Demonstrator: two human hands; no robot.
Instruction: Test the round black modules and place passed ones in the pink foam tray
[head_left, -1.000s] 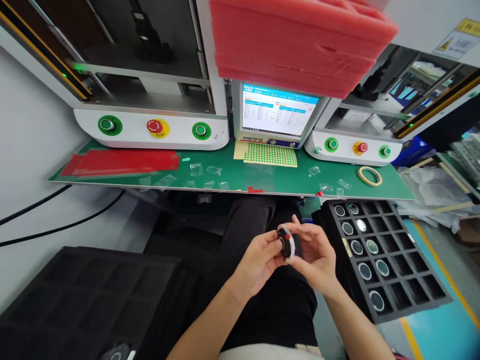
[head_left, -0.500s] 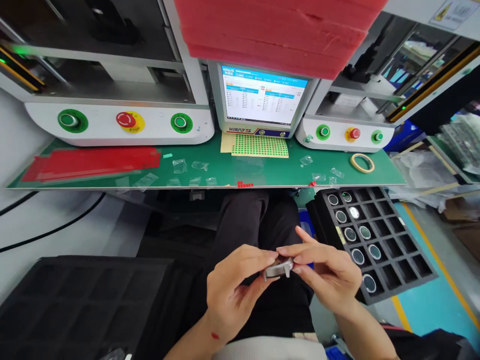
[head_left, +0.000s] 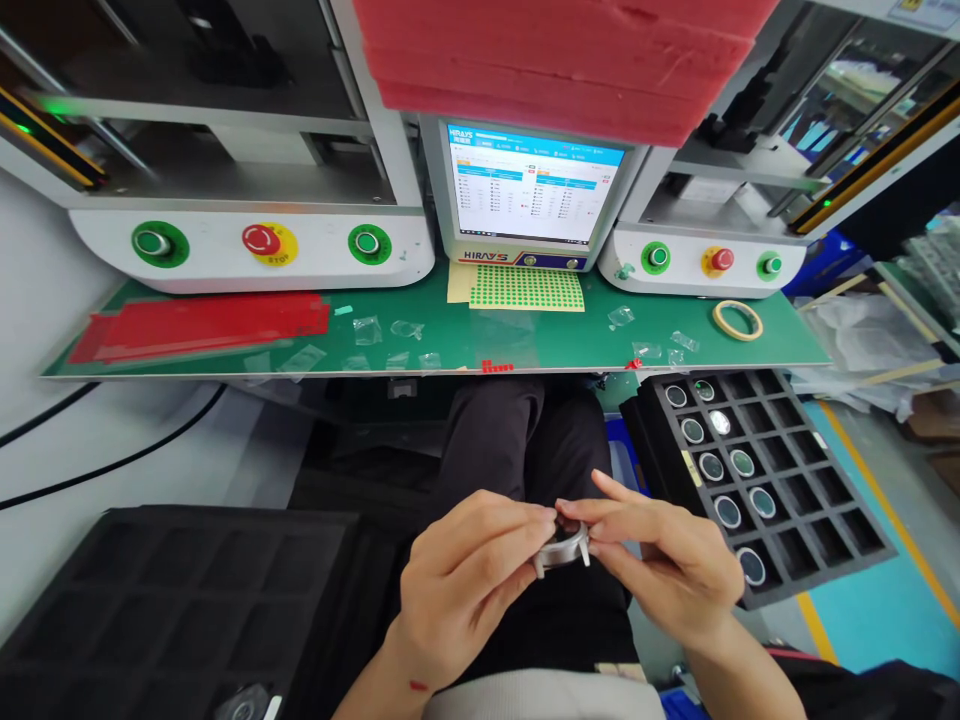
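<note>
Over my lap, a silver watch case (head_left: 561, 552) with lugs sticking out is held between both hands. My left hand (head_left: 469, 570) pinches its left side, thumb below and fingers above. On the opposite side, my right hand (head_left: 667, 555) grips the rim with thumb and index finger, while another finger is raised. The dark top of the case shows in part; fingertips cover the rest. To the right stands a black foam tray (head_left: 795, 480) with several round watch pieces (head_left: 727, 512) in its left columns.
Another black tray (head_left: 172, 590) lies at lower left, with a clear item (head_left: 244, 703) near its front. The green bench (head_left: 525, 340) carries red film strips (head_left: 202, 328), a green-dot sticker sheet (head_left: 525, 288), plastic scraps and a tape roll (head_left: 737, 320). Behind it stand a monitor (head_left: 529, 190) and two button-fitted machines.
The watch case has tilted, so more of its dark top faces me. Both hands remain on it. The whole view has shifted slightly.
</note>
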